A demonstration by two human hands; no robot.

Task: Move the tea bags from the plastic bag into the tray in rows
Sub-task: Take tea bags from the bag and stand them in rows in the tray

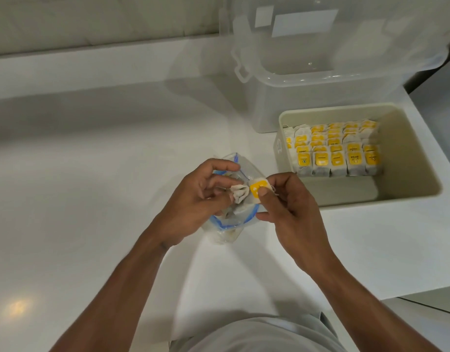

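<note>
**Student:** Held where, and how?

**Tutor:** One crumpled paper tea bag with a square yellow tag [257, 191], pinched at both ends just above the mouth of the clear zip-top plastic bag with a blue seal [225, 223]. Right hand [290, 209]: thumb and forefinger closed on the tag. Left hand [196, 199]: fingers [220, 165] curled inward, tips on the crumpled pouch end. No other object gripped, as far as visible.

**Student:** Why two-handed?

**Tutor:** Probably to flatten the pouch and square the tag before filing. Kept low over the bag mouth, presumably so that a dropped tea bag falls back inside.

**Student:** Destination?

**Tutor:** Beige rectangular plastic tray [409, 196], beyond and to the right of the right fingers, near but apart. Filed tea bags [338, 153] packed upright at its far end, tags facing the wearer, presumably for tidy, legible rows. Next row likely due in front of these, on the side nearer the fingers.

**Student:** Counts?

**Tutor:** In the fingers, one. Front row of the tray, five across; rows behind overlapped, total not countable. Beneath the fingers, more pale pouches inside the plastic bag, number hidden. One tray, one plastic bag, one clear lidded storage box [307, 97] beyond the tray, all on the white counter [92, 161].
</note>
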